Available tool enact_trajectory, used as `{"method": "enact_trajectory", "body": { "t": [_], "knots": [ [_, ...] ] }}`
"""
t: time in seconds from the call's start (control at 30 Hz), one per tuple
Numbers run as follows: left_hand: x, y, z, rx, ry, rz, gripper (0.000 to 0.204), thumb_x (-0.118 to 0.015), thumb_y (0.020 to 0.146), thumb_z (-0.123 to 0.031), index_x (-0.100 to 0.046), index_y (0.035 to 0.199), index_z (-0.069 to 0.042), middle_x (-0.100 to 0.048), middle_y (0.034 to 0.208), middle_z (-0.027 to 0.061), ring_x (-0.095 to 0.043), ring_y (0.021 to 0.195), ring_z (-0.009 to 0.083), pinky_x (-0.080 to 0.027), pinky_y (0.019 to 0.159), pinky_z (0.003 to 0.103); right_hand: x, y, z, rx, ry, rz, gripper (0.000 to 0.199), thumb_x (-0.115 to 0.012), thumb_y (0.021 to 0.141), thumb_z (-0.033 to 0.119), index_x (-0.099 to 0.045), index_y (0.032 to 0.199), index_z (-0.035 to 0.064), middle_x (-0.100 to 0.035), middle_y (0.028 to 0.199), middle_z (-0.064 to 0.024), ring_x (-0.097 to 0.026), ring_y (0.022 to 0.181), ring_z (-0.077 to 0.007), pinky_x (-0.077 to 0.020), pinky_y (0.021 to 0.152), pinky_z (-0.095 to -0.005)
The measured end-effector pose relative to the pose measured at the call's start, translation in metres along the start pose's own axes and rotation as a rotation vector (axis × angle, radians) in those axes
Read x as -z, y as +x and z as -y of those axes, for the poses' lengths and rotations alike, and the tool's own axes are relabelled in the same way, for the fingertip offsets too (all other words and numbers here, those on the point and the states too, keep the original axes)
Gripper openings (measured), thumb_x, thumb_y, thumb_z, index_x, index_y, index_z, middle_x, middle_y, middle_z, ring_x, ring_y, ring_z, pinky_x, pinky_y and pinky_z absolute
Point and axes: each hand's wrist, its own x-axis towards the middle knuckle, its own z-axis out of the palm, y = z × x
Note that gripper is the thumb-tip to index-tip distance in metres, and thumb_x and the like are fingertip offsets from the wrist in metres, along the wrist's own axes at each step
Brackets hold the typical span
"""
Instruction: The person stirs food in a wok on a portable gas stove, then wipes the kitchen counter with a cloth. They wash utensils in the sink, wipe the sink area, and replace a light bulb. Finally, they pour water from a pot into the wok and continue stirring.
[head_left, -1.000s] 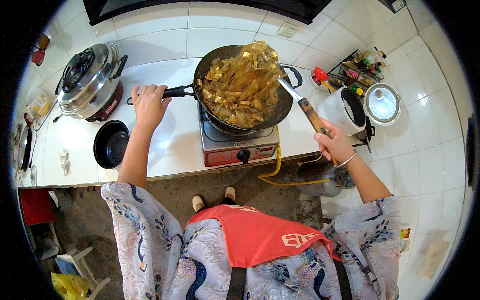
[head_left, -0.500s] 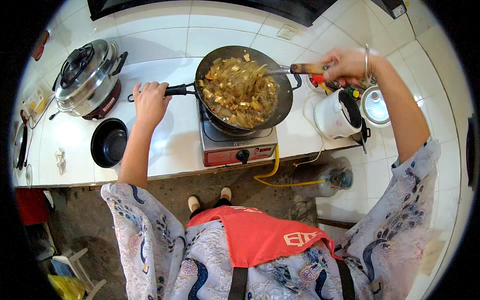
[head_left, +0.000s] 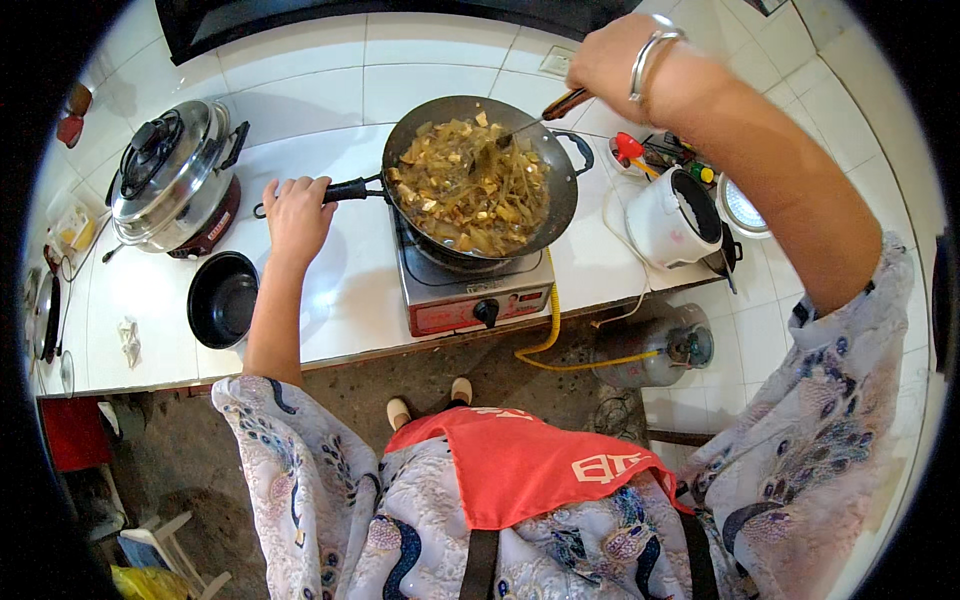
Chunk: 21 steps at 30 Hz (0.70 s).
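A black wok (head_left: 563, 195) sits on a silver gas stove (head_left: 440, 285), filled with translucent brownish noodle-like strips and pale cubes (head_left: 465, 195) in some liquid. My left hand (head_left: 298, 215) is closed around the wok's black handle (head_left: 350, 190) on its left side. Raised beyond the wok's right edge, my right hand (head_left: 622, 62) grips the wooden handle of a spatula (head_left: 562, 104). The spatula slants down to the left into the food, where its end is partly buried. A silver bangle circles my right wrist.
To the left stand a lidded steel electric pot (head_left: 180, 185) and a black saucepan (head_left: 222, 298). A white rice-cooker-like pot (head_left: 672, 220) is on the right, near bottles. Below the counter, a gas cylinder (head_left: 655, 350) connects by a yellow hose (head_left: 550, 345).
My right hand has moved up and left, tilting the spatula more steeply into the food. The food has shifted in the wok. My left hand keeps its hold on the wok handle.
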Motion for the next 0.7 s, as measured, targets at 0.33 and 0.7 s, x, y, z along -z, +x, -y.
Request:
{"method": "enact_trajectory", "body": {
  "t": [0.33, 0.7],
  "knots": [
    [0.003, -0.002, -0.001, -0.009, 0.018, 0.02, 0.033, -0.069, 0.076, -0.02, -0.063, 0.108, -0.013, -0.063, 0.096, 0.0057, -0.057, 0.098, 0.0256, -0.033, 0.097, 0.045, 0.023, -0.034, 0.022, 0.027, 0.058, 0.145, 0.016, -0.065, 0.075, 0.018, -0.073, 0.087, 0.0109, -0.07, 0.087, -0.008, -0.067, 0.084, -0.025, -0.0529, 0.066, -0.0387],
    [0.002, -0.001, 0.001, -0.029, 0.015, 0.02, 0.033, -0.069, 0.076, -0.019, -0.062, 0.108, -0.013, -0.063, 0.096, 0.0053, -0.056, 0.098, 0.0263, -0.034, 0.097, 0.044, 0.019, -0.034, -0.052, 0.048, 0.64, 0.5, 0.027, -0.06, 0.072, 0.005, -0.068, 0.098, 0.0072, -0.063, 0.073, -0.0071, -0.06, 0.065, -0.0182, -0.0483, 0.056, -0.0325]
  ]
}}
